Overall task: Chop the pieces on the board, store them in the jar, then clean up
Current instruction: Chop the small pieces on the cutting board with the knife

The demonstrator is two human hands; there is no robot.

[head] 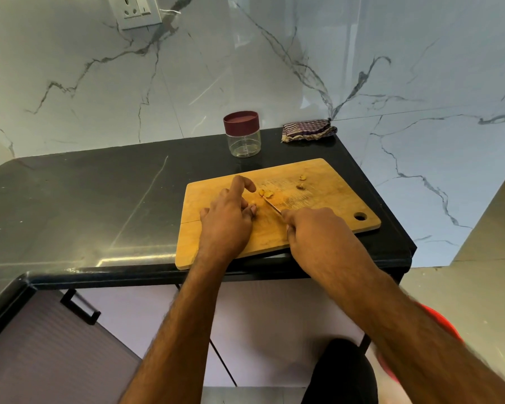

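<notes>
A wooden cutting board (327, 199) lies on the black counter. Small yellowish pieces (266, 194) sit near its middle, and two more pieces (301, 182) lie further back right. My right hand (312, 228) grips a small knife (272, 207) whose blade points toward the middle pieces. My left hand (231, 214) rests on the board left of the blade, fingertips pinching a small piece (252, 203), index finger raised. A clear jar (244, 138) with a maroon lid on it stands behind the board.
A folded checked cloth (308, 130) lies at the counter's back right corner against the marble wall. The counter (85, 199) stretches left of the board. The board's front edge overhangs the counter rim. A red object (443, 322) sits on the floor at right.
</notes>
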